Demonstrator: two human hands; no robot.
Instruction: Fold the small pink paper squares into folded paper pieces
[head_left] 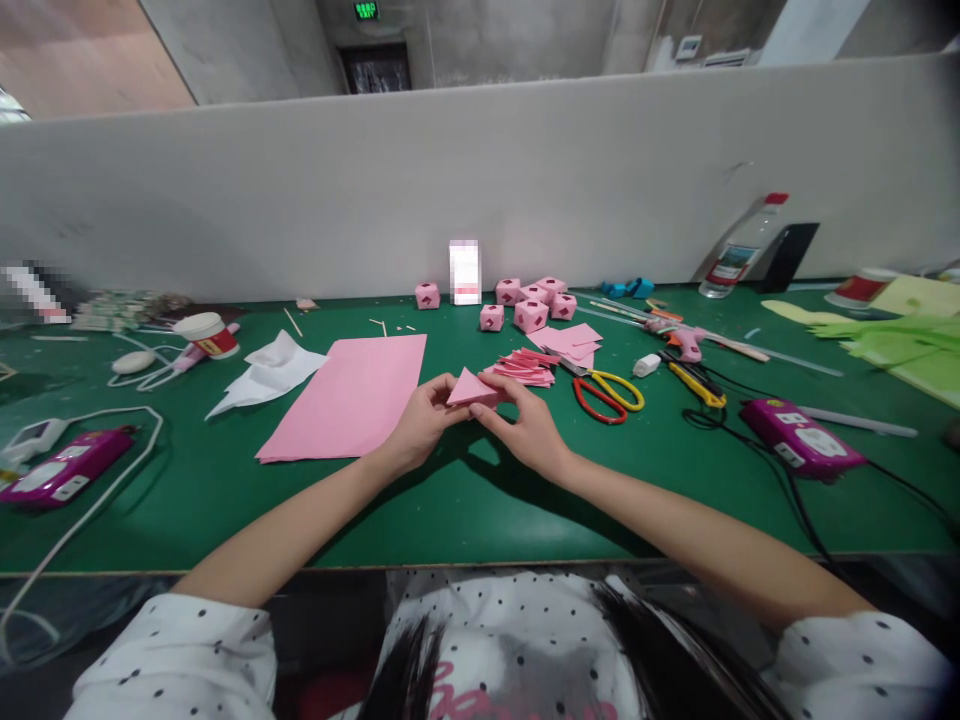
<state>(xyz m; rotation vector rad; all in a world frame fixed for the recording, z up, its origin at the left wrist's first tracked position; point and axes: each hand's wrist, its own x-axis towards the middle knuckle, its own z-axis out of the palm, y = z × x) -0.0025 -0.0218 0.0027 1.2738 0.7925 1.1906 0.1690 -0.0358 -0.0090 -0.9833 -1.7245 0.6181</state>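
Note:
A small pink paper folded into a triangle (469, 388) is held above the green table (450, 510) between both hands. My left hand (421, 422) pinches its left edge with thumb and fingertips. My right hand (523, 428) grips its right corner, fingers curled. A large pink paper sheet (349, 397) lies flat just left of the hands. A pile of folded pink pieces (523, 367) sits right behind the hands. Several finished pink paper cubes (531, 314) stand farther back.
Two pairs of scissors (609, 392) lie right of the hands, with a pink glue gun (679, 342) and a magenta device (799, 438) with black cords beyond. Another magenta device (66, 470), a white cable, crumpled white paper (270, 372) and a cup (208, 334) are on the left. Green paper (911, 345) lies far right.

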